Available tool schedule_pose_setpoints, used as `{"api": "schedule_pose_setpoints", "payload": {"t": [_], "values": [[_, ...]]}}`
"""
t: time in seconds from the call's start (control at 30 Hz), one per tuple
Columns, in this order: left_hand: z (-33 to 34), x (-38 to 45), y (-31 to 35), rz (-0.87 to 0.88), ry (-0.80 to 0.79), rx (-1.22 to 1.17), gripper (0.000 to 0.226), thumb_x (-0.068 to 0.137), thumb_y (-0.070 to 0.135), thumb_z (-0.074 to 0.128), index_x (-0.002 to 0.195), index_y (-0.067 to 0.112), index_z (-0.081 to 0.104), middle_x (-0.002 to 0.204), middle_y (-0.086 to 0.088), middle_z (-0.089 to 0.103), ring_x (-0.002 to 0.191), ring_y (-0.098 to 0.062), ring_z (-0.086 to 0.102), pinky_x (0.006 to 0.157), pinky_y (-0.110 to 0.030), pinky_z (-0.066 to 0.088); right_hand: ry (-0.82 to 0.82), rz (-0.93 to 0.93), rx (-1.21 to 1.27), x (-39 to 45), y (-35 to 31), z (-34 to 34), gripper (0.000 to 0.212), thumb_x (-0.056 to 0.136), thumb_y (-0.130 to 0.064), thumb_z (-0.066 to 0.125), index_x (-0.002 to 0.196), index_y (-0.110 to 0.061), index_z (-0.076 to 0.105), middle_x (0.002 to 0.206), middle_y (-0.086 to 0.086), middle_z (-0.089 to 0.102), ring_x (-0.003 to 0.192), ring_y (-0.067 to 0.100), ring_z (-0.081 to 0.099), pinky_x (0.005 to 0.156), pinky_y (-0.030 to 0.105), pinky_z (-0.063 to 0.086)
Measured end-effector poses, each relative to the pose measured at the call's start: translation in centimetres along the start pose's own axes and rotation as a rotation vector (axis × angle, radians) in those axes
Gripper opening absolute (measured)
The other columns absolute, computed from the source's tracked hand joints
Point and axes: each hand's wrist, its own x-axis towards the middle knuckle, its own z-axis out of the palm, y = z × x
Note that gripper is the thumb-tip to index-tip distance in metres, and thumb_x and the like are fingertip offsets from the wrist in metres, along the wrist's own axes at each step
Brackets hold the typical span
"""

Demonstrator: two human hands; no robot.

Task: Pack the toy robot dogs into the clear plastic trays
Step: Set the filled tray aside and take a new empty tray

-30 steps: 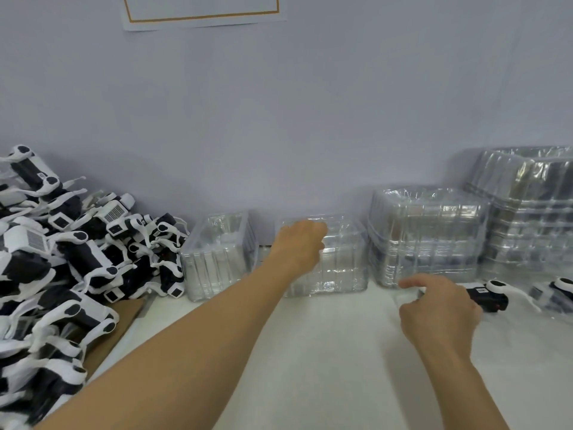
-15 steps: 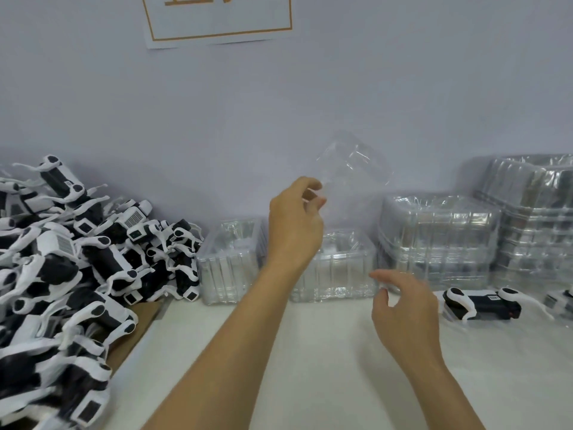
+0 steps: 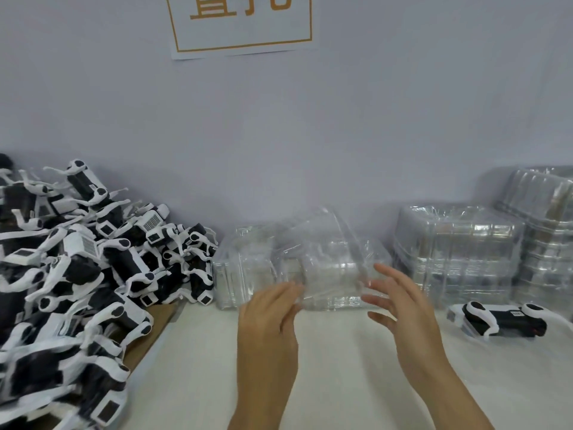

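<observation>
Flanking left hand (image 3: 268, 318) gripping clear tray (image 3: 319, 259), right hand (image 3: 400, 302) fingers spread: dog pile (image 3: 77, 274), tray stacks (image 3: 459, 256).

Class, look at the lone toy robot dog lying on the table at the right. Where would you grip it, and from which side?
Grip the toy robot dog across its black middle body, coming down from above. It lies on its side on the table, lengthwise left to right, so the body offers two long parallel faces for the fingers. The white legs at each end are thin and curved, probably poorer holds.

hands: left hand (image 3: 269, 318) grips clear tray (image 3: 316, 252) — right hand (image 3: 400, 302) spread beside | dog pile (image 3: 77, 274) left
</observation>
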Motion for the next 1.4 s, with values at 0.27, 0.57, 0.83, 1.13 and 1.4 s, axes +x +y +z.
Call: {"api": "schedule_pose_setpoints", "payload": {"t": [0.27, 0.57, 0.83, 1.13, 1.4], "values": [[0.8, -0.7, -0.3, 0.200, -0.214, 0.199, 0.050, 0.058, -0.019, 0.085, 0.095, 0.014, 0.078, 0.101, 0.005, 0.073, 0.092, -0.021, 0.070, 0.076, -0.039, 0.053, -0.197, 0.011, -0.069, -0.2, 0.5, 0.3, 0.056, 0.070, -0.079, 0.064, 0.120, -0.064, 0.044, 0.115, -0.024, 0.063, 0.103, 0.005, 0.066, 0.089, 0.035, 0.053], [-0.4, -0.8, -1.3, -0.047, -0.217, 0.048, 0.045, 0.070, 0.040, 0.088, 0.111, 0.041, 0.070, 0.141, 0.011, 0.049, 0.138, -0.010, 0.031, 0.113, -0.033, 0.023, -0.085, 0.015, -0.154, 0.3, 1.9, 1.0, 0.061, 0.089, -0.032, 0.070, 0.139, -0.047, 0.040, 0.115, -0.007, 0.059, 0.091, 0.011, 0.070, 0.085, 0.037, 0.060], [-1.6, 0.9, -1.7, -0.897, -0.102, -0.508, 0.058, 0.091, 0.031, 0.069, 0.142, 0.032, 0.041, 0.132, 0.018, 0.054, 0.118, -0.006, 0.056, 0.104, -0.038, 0.044, -0.135, 0.051, -0.096, 0.4, 2.0, 1.5, 0.057, 0.091, -0.021, 0.064, 0.142, -0.037, 0.045, 0.116, -0.006, 0.060, 0.093, 0.010, 0.071, 0.073, 0.025, 0.060], [-1.7, 1.3, -2.3, -0.921, -0.122, -0.521, 0.047, 0.091, 0.027, 0.067, 0.128, 0.039, 0.041, 0.115, 0.008, 0.057, 0.099, -0.013, 0.063, 0.070, -0.021, 0.039, -0.140, 0.040, -0.176, 0.1, 1.7, 2.0, 0.057, 0.094, -0.014, 0.060, 0.144, -0.035, 0.043, 0.115, -0.008, 0.059, 0.082, 0.005, 0.071, 0.089, 0.037, 0.058], [-1.5, 1.0, -3.2, -0.976, -0.169, -0.491, 0.049, 0.091, 0.032, 0.067, 0.126, 0.044, 0.037, 0.110, 0.005, 0.057, 0.093, -0.016, 0.063, 0.086, -0.037, 0.054, -0.145, 0.016, -0.281, 0.0, 0.9, 1.7, 0.052, 0.091, -0.030, 0.064, 0.127, -0.056, 0.037, 0.109, -0.008, 0.055, 0.095, 0.014, 0.063, 0.076, 0.027, 0.049]]}}
